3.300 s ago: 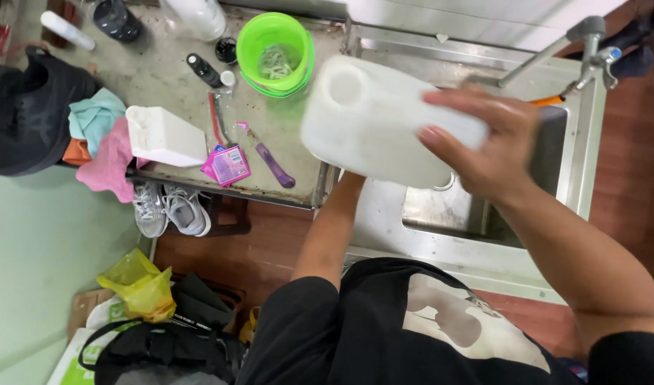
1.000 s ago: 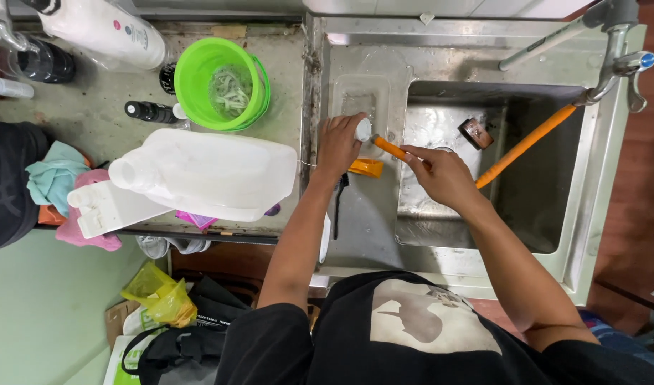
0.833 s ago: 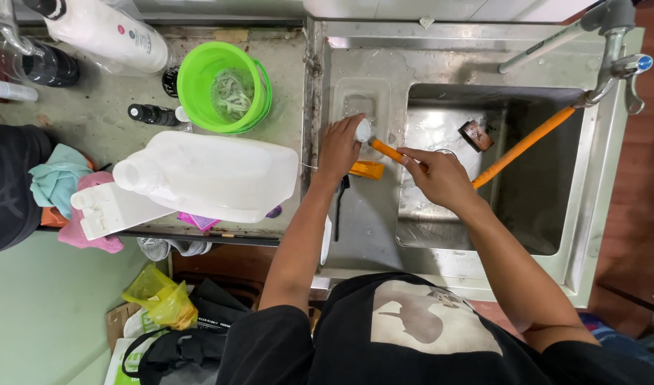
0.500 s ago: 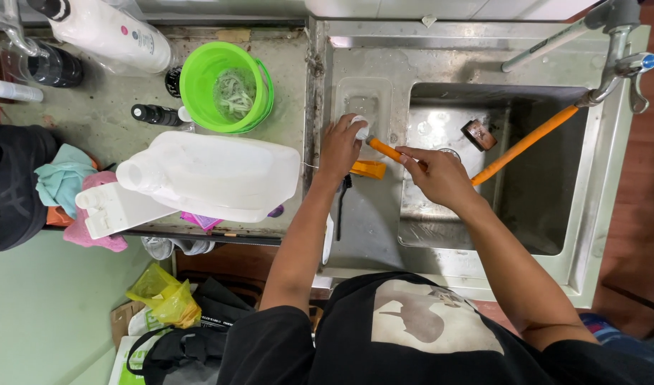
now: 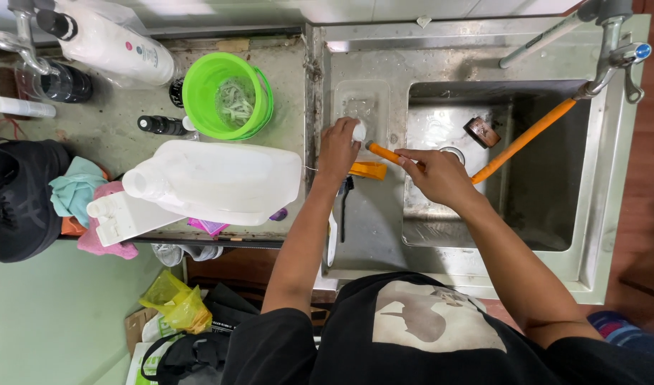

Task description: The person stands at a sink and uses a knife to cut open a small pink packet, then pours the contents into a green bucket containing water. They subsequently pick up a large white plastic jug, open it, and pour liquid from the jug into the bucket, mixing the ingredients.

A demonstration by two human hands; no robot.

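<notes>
Now fingers (image 5: 411,158) round orange brush (image 5: 382,152).

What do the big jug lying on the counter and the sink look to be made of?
Jug: seemingly translucent white plastic, matte, with a milky look and soft moulded edges. Sink: looks like stainless steel, a brushed grey sheet with dull reflections and pressed corners.

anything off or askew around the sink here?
The big white jug lies on its side on the counter, uncapped neck toward the left, resting partly on other items and close to the front edge. No spill is visible. The left hand holds a small white cap; the right hand holds an orange-handled tool.
</notes>
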